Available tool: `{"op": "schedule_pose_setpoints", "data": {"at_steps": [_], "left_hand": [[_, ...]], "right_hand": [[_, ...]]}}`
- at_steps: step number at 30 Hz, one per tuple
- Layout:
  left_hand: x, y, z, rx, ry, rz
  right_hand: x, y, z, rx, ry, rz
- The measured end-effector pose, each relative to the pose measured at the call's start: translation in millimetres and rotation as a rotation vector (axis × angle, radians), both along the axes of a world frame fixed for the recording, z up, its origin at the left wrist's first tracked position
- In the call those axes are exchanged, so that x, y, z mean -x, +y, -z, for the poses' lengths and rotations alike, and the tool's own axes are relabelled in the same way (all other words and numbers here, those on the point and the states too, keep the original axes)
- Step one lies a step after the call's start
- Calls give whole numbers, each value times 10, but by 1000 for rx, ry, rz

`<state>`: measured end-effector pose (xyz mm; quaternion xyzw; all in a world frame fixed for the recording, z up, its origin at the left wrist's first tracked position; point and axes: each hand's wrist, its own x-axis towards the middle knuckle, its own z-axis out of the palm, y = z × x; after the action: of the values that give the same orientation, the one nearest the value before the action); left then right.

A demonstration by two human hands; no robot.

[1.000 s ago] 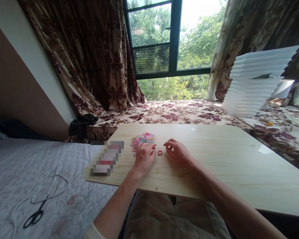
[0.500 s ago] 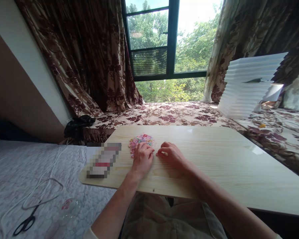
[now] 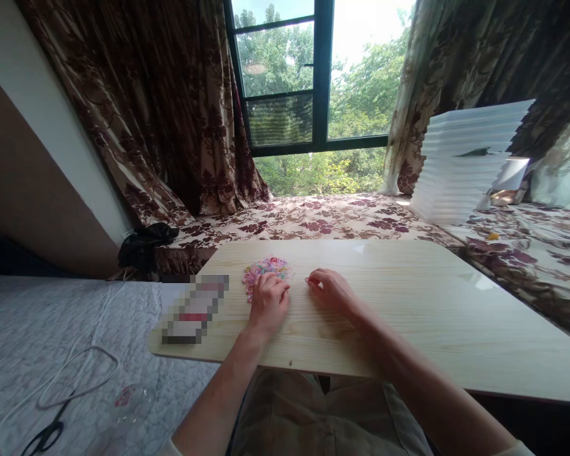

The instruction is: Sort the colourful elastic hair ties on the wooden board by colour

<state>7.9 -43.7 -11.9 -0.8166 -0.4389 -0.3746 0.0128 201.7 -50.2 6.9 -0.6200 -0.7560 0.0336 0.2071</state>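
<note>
A heap of small colourful plastic rings or links (image 3: pixel 266 267), mostly pink with some purple, green and yellow, lies on the pale wood-grain table (image 3: pixel 408 304). My left hand (image 3: pixel 268 301) rests over the near right edge of the heap, its fingers curled and drawn together; whatever they hold is too small to make out. To the right of it, apart from the heap, my right hand (image 3: pixel 333 291) pinches thumb and forefinger together. A tiny pinkish piece, seemingly one of the rings, shows at those fingertips. A gap of bare tabletop separates the two hands.
A blurred-out flat item (image 3: pixel 194 310) lies at the table's left end. On the bed to the left are scissors (image 3: pixel 45 437), a white cable (image 3: pixel 116 361) and a clear plastic container (image 3: pixel 135 399). A tall white stack (image 3: pixel 460 164) stands on the window ledge.
My right hand has shifted slightly right and up, away from my left hand, with the small pinkish piece at its fingertips. My left hand stays at the heap. The view has turned slightly.
</note>
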Motion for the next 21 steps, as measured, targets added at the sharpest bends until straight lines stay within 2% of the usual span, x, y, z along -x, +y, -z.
{"op": "schedule_pose_setpoints", "data": {"at_steps": [5, 9, 17, 21], "left_hand": [[-5, 7, 21, -24, -12, 5], [0, 11, 35, -36, -4, -2], [24, 35, 57, -50, 13, -77], [32, 44, 38, -49, 39, -104]], "right_hand": [[-392, 27, -80, 73, -38, 254], [-592, 19, -101, 86, -51, 369], [-675, -18, -144, -12, 14, 449], [-540, -22, -154, -111, 66, 395]]}}
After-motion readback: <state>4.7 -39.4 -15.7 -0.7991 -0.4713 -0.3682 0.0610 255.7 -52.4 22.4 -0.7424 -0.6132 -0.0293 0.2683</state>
